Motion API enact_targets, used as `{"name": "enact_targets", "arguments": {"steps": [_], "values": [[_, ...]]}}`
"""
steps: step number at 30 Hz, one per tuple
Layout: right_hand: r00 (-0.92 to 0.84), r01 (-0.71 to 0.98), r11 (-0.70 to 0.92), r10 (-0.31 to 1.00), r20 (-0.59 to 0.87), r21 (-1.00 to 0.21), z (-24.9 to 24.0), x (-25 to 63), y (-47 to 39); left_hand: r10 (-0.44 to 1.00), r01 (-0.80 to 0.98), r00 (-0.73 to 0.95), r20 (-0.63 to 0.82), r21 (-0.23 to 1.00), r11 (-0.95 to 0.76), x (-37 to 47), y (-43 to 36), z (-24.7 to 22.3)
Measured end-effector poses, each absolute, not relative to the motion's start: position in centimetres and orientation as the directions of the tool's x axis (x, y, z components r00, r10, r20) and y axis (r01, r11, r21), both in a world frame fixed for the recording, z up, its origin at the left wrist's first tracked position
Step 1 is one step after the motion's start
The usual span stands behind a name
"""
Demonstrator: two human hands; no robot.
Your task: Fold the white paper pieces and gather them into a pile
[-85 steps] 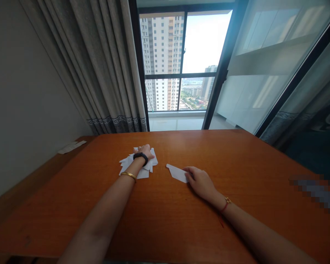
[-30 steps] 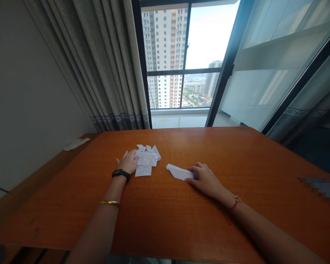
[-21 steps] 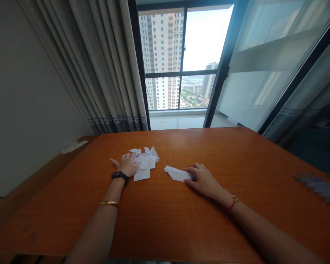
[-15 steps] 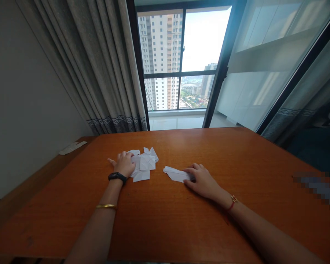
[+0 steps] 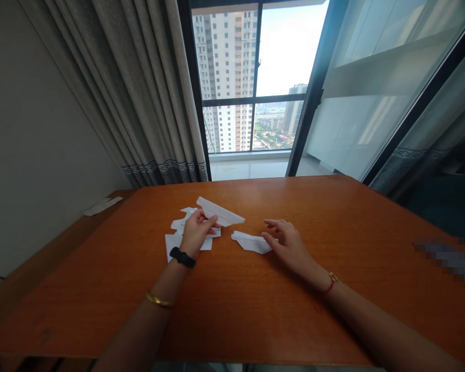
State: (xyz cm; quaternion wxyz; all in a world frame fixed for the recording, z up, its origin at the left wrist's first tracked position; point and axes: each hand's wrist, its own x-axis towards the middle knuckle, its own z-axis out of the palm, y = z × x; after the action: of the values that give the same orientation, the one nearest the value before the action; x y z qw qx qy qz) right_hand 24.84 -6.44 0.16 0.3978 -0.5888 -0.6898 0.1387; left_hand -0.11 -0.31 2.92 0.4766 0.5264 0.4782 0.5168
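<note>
My left hand (image 5: 199, 230) pinches a folded white paper piece (image 5: 221, 213), long and pointed like a paper plane, raised above the table. Beneath and behind that hand lies a loose pile of folded white papers (image 5: 173, 243), partly covered by the hand. To the right, another folded paper piece (image 5: 250, 242) lies flat on the wooden table. My right hand (image 5: 289, 243) hovers over its right end with thumb and fingers apart; whether the thumb touches the paper I cannot tell. A black band and a gold bangle circle my left wrist.
The brown wooden table (image 5: 225, 310) spans the foreground. Some pale papers (image 5: 103, 205) lie on a ledge at the left by the wall. A grey curtain (image 5: 139, 103) and a window stand behind the table. A blurred patch (image 5: 449, 261) covers something at the right edge.
My left hand has lifted a folded paper from the pile and moved right with it. The pile has spread. My right hand's fingers have opened off the paper on the table.
</note>
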Motion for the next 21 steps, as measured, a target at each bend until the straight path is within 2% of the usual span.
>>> {"name": "enact_targets", "arguments": {"steps": [2, 5, 6, 8, 10, 11, 12, 14, 17, 21], "values": [[0.021, 0.526, 0.301, 0.93, 0.366, -0.795, 0.4, 24.5, -6.6, 0.98, -0.12, 0.198, -0.02, 0.992, 0.044, 1.7, -1.6, 2.7], [-0.003, 0.313, 0.231, 0.97, 0.243, -0.921, 0.8, 24.3, -6.7, 0.9, -0.111, 0.417, -0.123, 0.977, 0.184, 3.5, -3.3, 2.3], [-0.012, 0.284, 0.185, 0.982, 0.189, -0.941, 1.0, 24.3, -6.6, 0.879, -0.071, 0.457, -0.135, 0.98, 0.188, 3.7, -3.5, 2.1], [-0.019, 0.32, 0.076, 0.997, 0.074, -0.944, 1.1, 24.7, -6.4, 0.899, 0.046, 0.427, -0.098, 0.995, 0.087, 3.8, -3.5, 1.6], [0.016, 0.486, 0.006, 1.0, 0.016, -0.874, 1.1, 25.2, -6.1, 0.958, 0.251, 0.285, 0.044, 0.961, -0.119, 3.4, -3.1, 1.1], [0.039, 0.595, 0.003, 0.999, 0.033, -0.804, 1.0, 25.4, -6.0, 0.964, 0.374, 0.224, 0.142, 0.901, -0.219, 3.1, -2.8, 0.8], [0.052, 0.7, 0.015, 0.996, 0.072, -0.714, 0.9, 25.5, -5.9, 0.952, 0.491, 0.203, 0.229, 0.818, -0.301, 2.9, -2.6, 0.6], [0.032, 0.847, 0.06, 0.986, 0.164, -0.529, 0.7, 25.6, -5.9, 0.907, 0.646, 0.283, 0.313, 0.636, -0.421, 2.7, -2.3, 0.1], [-0.052, 0.919, 0.101, 0.989, 0.137, -0.381, 0.3, 25.2, -6.2, 0.847, 0.712, 0.456, 0.274, 0.458, -0.532, 2.9, -2.5, -0.3], [-0.132, 0.913, 0.135, 0.991, 0.033, -0.384, 0.0, 24.9, -6.7, 0.815, 0.728, 0.559, 0.152, 0.381, -0.57, 3.6, -3.5, -0.1]]}}
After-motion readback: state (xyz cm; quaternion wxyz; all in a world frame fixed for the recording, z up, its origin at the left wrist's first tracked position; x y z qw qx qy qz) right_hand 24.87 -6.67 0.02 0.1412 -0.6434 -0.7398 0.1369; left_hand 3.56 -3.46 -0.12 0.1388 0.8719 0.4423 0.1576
